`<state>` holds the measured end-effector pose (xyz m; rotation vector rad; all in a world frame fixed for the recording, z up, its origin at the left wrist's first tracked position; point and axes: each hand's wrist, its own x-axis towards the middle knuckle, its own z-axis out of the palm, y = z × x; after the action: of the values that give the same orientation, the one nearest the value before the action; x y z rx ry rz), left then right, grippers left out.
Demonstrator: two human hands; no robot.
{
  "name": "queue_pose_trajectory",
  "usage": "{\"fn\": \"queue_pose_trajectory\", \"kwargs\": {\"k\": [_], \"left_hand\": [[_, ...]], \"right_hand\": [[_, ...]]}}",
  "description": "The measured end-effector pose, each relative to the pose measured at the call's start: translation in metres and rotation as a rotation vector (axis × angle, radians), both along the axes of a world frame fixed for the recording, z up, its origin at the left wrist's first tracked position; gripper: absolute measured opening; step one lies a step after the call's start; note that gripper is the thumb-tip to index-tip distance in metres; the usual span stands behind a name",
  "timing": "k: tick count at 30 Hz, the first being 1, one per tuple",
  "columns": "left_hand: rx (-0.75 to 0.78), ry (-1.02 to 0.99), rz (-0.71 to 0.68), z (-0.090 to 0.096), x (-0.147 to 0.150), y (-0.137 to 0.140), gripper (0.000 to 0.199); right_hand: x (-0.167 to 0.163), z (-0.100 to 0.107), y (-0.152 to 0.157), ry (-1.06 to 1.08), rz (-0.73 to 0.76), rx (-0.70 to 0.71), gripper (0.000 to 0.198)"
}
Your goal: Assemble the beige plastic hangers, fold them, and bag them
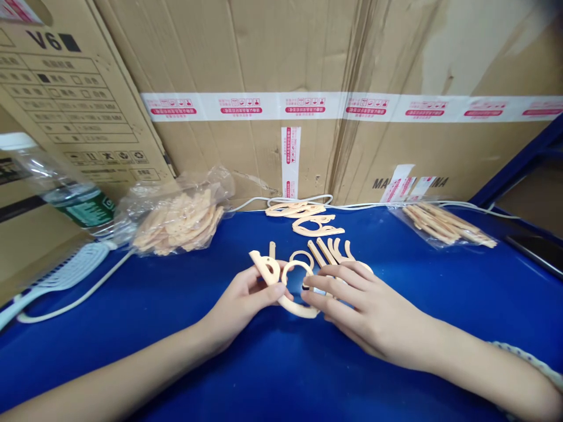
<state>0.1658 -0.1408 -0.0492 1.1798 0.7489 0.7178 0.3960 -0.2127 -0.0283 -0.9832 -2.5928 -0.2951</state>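
- Cardboard box (246, 53) stands behind blue tabletop (132, 340)
- Left hand (244, 294) pinches curved wooden piece (299, 309) above tabletop, between both hands
- Right hand (369, 302) curls beside it, fingers' hold impossible to tell

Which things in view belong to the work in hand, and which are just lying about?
Likely in the work:
cream curved piece, held by the left hand, right hand at it
loose cream pieces behind
left bag and right bag of similar pieces

Likely lying about:
plastic bottle
hairbrush
white cable
cardboard boxes
dark flat object
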Motion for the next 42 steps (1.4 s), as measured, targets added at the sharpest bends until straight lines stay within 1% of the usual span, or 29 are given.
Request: {"fn": "queue_pose_trajectory", "kwargs": {"k": [2, 4, 6, 10, 12, 15, 18, 21, 23, 26, 32, 35, 37, 39, 42], "left_hand": [[0.037, 0.025, -0.026, -0.002, -0.001, 0.0, 0.037], [0.081, 0.05, -0.018, -0.002, -0.002, 0.0, 0.042], [0.127, 0.075, -0.001, 0.0, -0.002, 0.0, 0.042], [0.218, 0.081, -0.039, 0.008, 0.0, -0.002, 0.023], [0.276, 0.088, -0.052, 0.01, 0.001, -0.004, 0.019], [0.337, 0.104, -0.042, 0.008, 0.001, -0.007, 0.023], [0.359, 0.101, -0.018, 0.002, -0.001, -0.01, 0.027], [0.394, 0.085, -0.007, -0.002, -0.002, -0.011, 0.036], [0.446, 0.102, 0.002, -0.002, -0.002, -0.012, 0.039], [0.541, 0.142, 0.034, 0.0, -0.001, -0.013, 0.034], [0.637, 0.221, 0.102, -0.002, -0.005, -0.013, 0.023], [0.77, 0.275, 0.123, -0.003, -0.006, -0.012, 0.022], [0.882, 0.312, 0.112, -0.004, -0.006, -0.011, 0.023], [0.997, 0.347, 0.09, -0.004, -0.006, -0.01, 0.026], [1.238, 0.421, 0.064, -0.007, -0.006, -0.01, 0.026]], "right_hand": [[0.0, -0.002, 0.0, 0.015, 0.002, -0.003, 0.031], [0.0, 0.0, 0.0, 0.056, 0.007, -0.056, 0.028], [-0.001, 0.003, -0.002, 0.12, 0.008, -0.16, 0.027], [-0.002, 0.007, -0.007, 0.315, -0.008, -0.353, 0.031], [-0.002, 0.008, -0.01, 0.401, -0.029, -0.43, 0.037], [-0.002, 0.009, -0.012, 0.491, -0.062, -0.586, 0.044], [-0.002, 0.008, -0.012, 0.604, -0.031, -0.783, 0.048], [-0.001, 0.007, -0.008, 0.76, 0.021, -0.963, 0.046], [0.0, 0.007, -0.006, 0.861, 0.045, -1.048, 0.042], [0.001, 0.009, -0.002, 0.978, 0.018, -1.103, 0.036], [-0.002, 0.009, 0.0, 1.187, -0.15, -1.092, 0.025], [-0.007, 0.007, 0.001, 1.277, -0.214, -1.097, 0.024], [-0.009, 0.006, 0.001, 1.265, -0.237, -1.122, 0.027], [-0.011, 0.005, 0.0, 1.186, -0.233, -1.187, 0.03], [-0.013, 0.004, -0.003, 1.077, -0.228, -1.275, 0.039]]}}
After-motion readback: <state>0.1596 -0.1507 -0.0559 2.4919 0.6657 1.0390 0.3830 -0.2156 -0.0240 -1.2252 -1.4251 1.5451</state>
